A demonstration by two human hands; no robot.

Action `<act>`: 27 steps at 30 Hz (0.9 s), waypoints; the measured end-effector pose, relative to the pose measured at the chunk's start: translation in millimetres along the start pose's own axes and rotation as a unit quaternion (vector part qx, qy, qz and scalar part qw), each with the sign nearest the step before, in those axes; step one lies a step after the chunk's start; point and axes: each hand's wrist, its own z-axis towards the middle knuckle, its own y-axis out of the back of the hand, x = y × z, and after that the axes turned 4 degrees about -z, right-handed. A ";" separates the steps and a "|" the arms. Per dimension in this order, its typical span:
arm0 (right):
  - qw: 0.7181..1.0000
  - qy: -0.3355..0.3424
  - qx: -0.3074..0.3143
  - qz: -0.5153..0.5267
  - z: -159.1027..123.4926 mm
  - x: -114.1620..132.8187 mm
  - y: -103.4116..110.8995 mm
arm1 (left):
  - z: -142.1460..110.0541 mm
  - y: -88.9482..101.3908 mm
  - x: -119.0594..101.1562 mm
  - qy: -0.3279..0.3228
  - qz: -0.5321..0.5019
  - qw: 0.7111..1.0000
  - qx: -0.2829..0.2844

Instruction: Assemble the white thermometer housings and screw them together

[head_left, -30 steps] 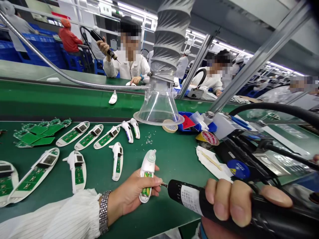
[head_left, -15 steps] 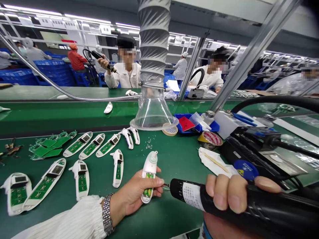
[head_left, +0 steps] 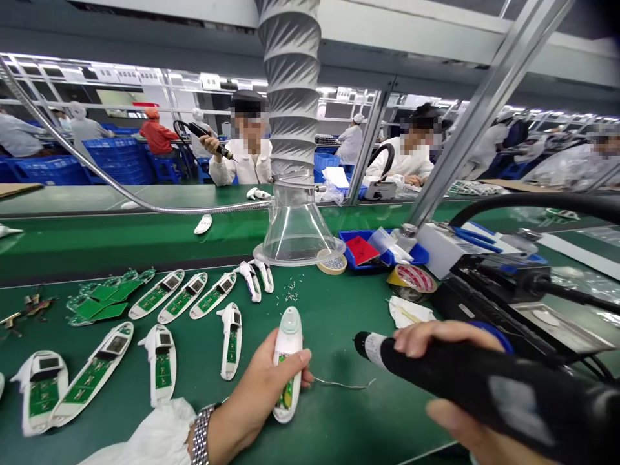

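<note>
My left hand [head_left: 271, 374] is closed round a white ear thermometer [head_left: 290, 326], held nearly upright with its probe end away from me. The thumb lies across its uncovered battery bay, where green and yellow show. A thin, bent wire-like strand [head_left: 346, 385] runs right from beside my left fingers; whether they grip it I cannot tell. My right hand [head_left: 445, 349] is wrapped round a thick black electric screwdriver [head_left: 426, 368], its nose towards the thermometer but apart from it. To the left lie several opened thermometer halves [head_left: 162, 365] with green circuit boards.
A clear extraction hood [head_left: 300, 229] hangs over small white bits [head_left: 290, 294]. Behind are a tape roll [head_left: 411, 279] and a blue tray [head_left: 349, 242]. Loose green boards [head_left: 104, 300] lie left. Black equipment [head_left: 498, 284] stands right. Across the bench a co-worker [head_left: 249, 155] holds a tool.
The screwdriver has drawn back right, away from my left hand. The thermometer's probe has tipped back, and the strand now shows clearly. The whole view has shifted slightly.
</note>
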 end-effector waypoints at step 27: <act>0.996 -0.047 -0.070 0.027 -26.8 -2.3 -95.9 | 3.1 11.9 -5.4 0.105 0.012 0.953 0.286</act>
